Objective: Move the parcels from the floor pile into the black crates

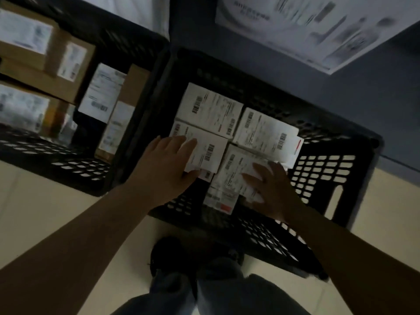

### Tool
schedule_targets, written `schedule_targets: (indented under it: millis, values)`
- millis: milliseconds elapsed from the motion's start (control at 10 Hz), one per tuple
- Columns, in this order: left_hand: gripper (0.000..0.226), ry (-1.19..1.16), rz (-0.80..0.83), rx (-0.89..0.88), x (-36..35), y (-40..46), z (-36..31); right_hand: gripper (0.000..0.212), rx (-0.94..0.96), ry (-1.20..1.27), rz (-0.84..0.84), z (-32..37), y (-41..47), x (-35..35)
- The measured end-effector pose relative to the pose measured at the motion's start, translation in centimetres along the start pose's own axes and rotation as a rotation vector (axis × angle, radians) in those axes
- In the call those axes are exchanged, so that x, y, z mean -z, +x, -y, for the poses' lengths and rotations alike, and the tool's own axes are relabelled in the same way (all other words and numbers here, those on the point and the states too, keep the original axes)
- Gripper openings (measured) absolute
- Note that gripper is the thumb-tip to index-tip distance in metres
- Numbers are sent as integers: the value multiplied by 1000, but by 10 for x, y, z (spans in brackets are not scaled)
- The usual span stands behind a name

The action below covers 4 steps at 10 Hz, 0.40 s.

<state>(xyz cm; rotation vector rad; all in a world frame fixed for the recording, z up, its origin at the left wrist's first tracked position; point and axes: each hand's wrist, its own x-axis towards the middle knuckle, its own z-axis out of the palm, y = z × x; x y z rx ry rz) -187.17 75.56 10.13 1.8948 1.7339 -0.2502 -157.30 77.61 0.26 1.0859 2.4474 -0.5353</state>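
At the near edge of the view, legs in blue jeans (218,294) and a dark shoe (166,253) are seen on the pale floor (45,212). Two bare forearms are extended forward into a black lattice-walled crate (322,178) standing on the floor.

The left hand (166,164) is laid flat, fingers spread and nothing gripped, on the near-left white labelled parcel (204,148). The right hand (272,189) is likewise flat with fingers splayed, resting on the near-right white parcel (234,176). Below this parcel, a further white item with a red mark (221,204) is partly visible.

Beyond these, two more white parcels with barcodes are laid side by side in the same crate: a far-left parcel (211,109) and a far-right parcel (266,130). The four are packed touching one another.

To the left, a second black crate (75,164) is placed just beside the first. It is filled with brown cardboard boxes (59,64) bearing white labels.

At the far right, a large white printed carton (313,26) is seen, blurred.
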Motion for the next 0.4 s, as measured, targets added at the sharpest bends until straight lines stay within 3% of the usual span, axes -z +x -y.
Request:
schedule_targets:
  millis: [100,400]
  values:
    - [72,3,-8,-16,-18,16,10,97,52,-36,-66,-9,19,-18]
    - [74,110,101,-21,-12,20,2,88,-172,-40,-258,18,16,-22]
